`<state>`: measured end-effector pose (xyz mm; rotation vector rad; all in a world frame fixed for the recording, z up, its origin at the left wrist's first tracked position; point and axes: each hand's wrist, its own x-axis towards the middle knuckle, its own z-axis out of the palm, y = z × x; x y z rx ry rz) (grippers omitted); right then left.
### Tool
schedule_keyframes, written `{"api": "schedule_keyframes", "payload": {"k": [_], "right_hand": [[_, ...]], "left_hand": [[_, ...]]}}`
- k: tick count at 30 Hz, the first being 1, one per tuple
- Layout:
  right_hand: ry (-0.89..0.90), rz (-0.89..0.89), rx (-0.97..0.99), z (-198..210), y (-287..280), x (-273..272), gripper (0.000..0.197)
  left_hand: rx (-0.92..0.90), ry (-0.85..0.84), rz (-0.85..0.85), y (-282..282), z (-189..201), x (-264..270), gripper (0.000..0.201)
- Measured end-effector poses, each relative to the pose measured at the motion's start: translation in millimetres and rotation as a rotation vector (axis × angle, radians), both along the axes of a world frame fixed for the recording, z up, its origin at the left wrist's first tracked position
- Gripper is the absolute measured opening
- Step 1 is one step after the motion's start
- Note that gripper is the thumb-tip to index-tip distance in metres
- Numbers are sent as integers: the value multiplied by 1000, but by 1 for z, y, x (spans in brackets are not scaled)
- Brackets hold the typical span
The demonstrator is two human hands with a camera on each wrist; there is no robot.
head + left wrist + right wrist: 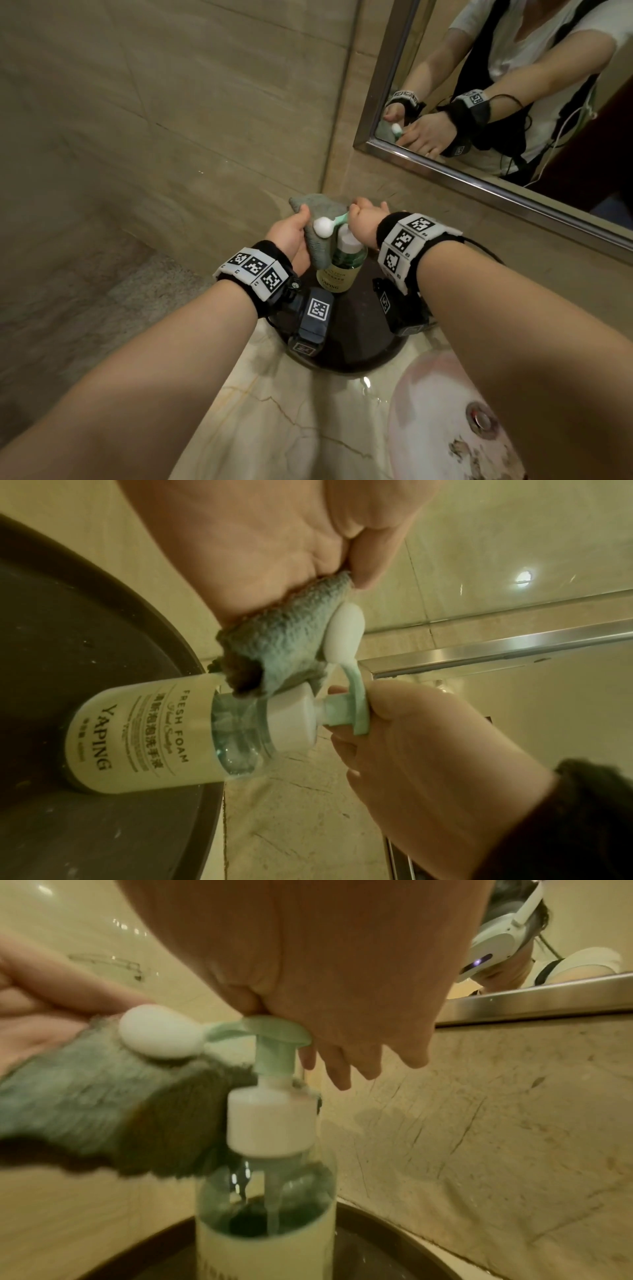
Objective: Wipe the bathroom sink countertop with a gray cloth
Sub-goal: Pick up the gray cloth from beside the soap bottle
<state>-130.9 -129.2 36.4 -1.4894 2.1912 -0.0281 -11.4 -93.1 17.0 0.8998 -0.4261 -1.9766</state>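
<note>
My left hand (291,233) grips a folded gray cloth (318,205) and holds it up against the nozzle of a foam soap bottle (342,263). A blob of white foam (323,226) sits on the cloth (284,642) at the nozzle tip. My right hand (363,219) presses its palm down on the green pump head (274,1027), and its fingers (342,1066) hang straight behind it. The bottle (137,737) stands upright on a dark round tray (349,342) in the back corner of the marble countertop (291,411).
The sink basin (445,411) with its metal drain (483,419) lies at the lower right, with water drops near its rim. A steel-framed mirror (513,85) hangs on the right wall. Tiled walls close the corner behind the tray.
</note>
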Motion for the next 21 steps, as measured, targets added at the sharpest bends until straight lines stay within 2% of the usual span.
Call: {"api": "schedule_keyframes", "payload": {"k": [2, 12, 21], "right_hand": [[-31, -4, -26, 5, -5, -1, 47], [155, 93, -51, -6, 14, -2, 49], [149, 97, -68, 4, 18, -2, 51]], "left_hand": [[6, -6, 1, 3, 2, 4, 51], [17, 7, -12, 13, 10, 13, 53], [4, 1, 5, 30, 16, 25, 55]]}}
